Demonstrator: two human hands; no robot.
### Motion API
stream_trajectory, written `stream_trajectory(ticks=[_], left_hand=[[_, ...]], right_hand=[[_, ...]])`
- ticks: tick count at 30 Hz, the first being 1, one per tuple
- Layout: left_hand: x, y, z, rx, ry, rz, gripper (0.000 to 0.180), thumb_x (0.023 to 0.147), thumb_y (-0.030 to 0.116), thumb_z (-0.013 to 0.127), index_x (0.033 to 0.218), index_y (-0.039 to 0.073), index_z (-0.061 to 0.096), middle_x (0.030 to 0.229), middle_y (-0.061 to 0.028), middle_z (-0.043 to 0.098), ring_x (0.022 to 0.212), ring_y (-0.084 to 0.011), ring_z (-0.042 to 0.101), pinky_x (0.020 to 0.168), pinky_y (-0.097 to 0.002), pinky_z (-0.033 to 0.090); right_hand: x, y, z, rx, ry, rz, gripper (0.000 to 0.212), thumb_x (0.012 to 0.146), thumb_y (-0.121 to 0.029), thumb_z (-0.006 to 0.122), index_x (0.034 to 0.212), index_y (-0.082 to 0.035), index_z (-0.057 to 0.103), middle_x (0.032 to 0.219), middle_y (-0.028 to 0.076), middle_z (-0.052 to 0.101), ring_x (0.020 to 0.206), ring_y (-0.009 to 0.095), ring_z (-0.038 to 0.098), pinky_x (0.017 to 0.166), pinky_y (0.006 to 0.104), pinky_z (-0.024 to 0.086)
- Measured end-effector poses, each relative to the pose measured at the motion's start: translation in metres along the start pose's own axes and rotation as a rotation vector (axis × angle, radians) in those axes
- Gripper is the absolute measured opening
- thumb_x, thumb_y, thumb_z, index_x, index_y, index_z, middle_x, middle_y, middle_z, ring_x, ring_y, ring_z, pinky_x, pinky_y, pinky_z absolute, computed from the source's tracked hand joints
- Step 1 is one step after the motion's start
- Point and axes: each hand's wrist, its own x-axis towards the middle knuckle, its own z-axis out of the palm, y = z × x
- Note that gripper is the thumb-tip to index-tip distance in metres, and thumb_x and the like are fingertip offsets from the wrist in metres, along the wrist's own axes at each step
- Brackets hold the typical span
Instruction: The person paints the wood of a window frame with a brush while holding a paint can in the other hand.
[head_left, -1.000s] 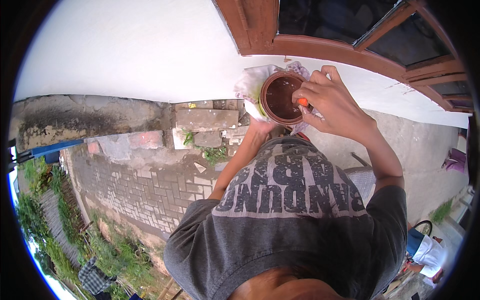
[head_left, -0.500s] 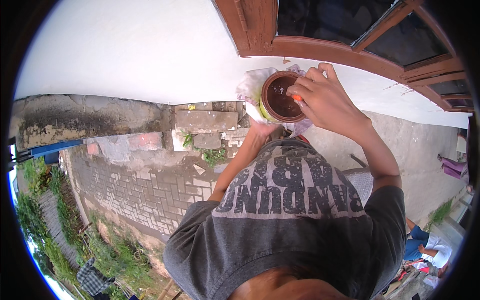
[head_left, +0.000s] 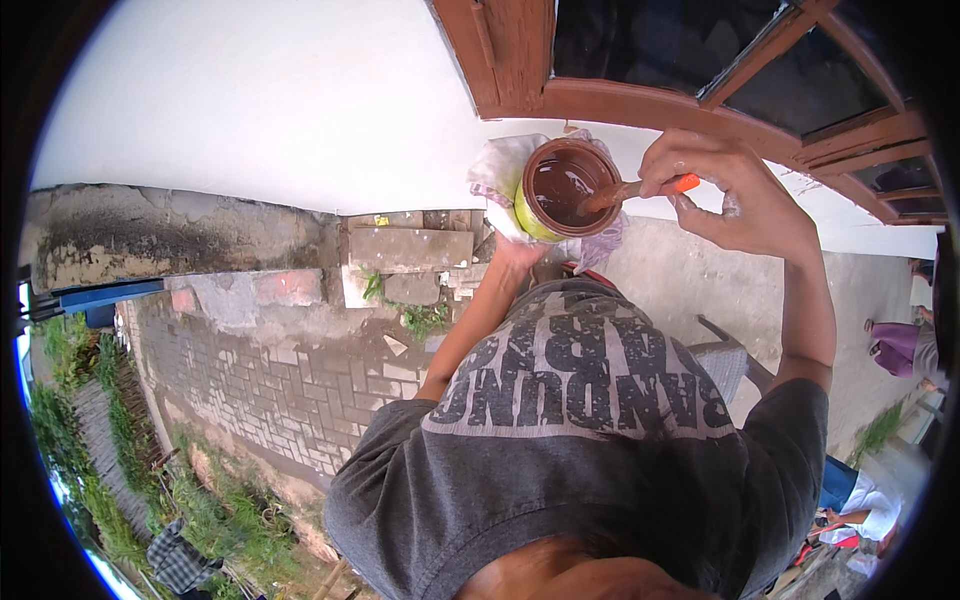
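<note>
Left hand (head_left: 515, 255) cups the rag-wrapped paint can (head_left: 560, 190) from underneath, chest-high; it's full of brown paint, so probably heavy and sloshy. Right hand (head_left: 725, 190) pinches the orange-handled brush (head_left: 630, 190), dipped in, near the window frame (head_left: 640, 100).

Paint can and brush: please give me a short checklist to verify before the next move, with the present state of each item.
1. Paint can held from below by left hand: ok, though the hand is mostly hidden under the cloth.
2. Can upright, brown paint level inside: ok.
3. Right hand closed on the brush: ok.
4. Brush tip dipped in the paint: ok.
5. Paint load on bristles, drip risk: cannot tell.
6. Window frame close above the can: ok.
</note>
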Motion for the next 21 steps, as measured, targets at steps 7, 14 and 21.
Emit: stream_trajectory(ticks=[7, 14, 21], left_hand=[[0.001, -0.004, 0.011, 0.005, -0.019, -0.004, 0.065, 0.095, 0.056, 0.03, 0.14, 0.01, 0.041, 0.14, -0.0128, 0.047, 0.129, -0.0298, 0.045, 0.108, -0.0515, 0.036], [0.003, -0.005, 0.005, -0.037, -0.066, 0.002, 0.066, 0.095, 0.056, 0.03, 0.14, 0.009, 0.04, 0.141, -0.0132, 0.046, 0.13, -0.0299, 0.044, 0.108, -0.0512, 0.036], [0.004, -0.005, 0.009, 0.011, -0.059, 0.021, 0.069, 0.094, 0.057, 0.03, 0.14, 0.008, 0.04, 0.141, -0.0147, 0.045, 0.13, -0.0304, 0.044, 0.108, -0.0509, 0.036]], right_hand=[[0.005, -0.016, -0.02, -0.124, -0.143, -0.002, 0.028, 0.063, 0.008, 0.057, 0.089, -0.001, 0.061, 0.093, 0.007, 0.06, 0.084, 0.024, 0.06, 0.074, 0.033, 0.048], [0.019, -0.017, -0.025, -0.133, -0.009, -0.1, 0.021, 0.07, 0.003, 0.062, 0.09, -0.001, 0.063, 0.088, 0.01, 0.065, 0.078, 0.021, 0.063, 0.072, 0.0327, 0.051], [0.023, 0.013, 0.004, -0.105, 0.188, 0.03, 0.022, 0.08, -0.009, 0.07, 0.101, -0.003, 0.066, 0.091, 0.01, 0.069, 0.077, 0.019, 0.066, 0.071, 0.031, 0.051]])
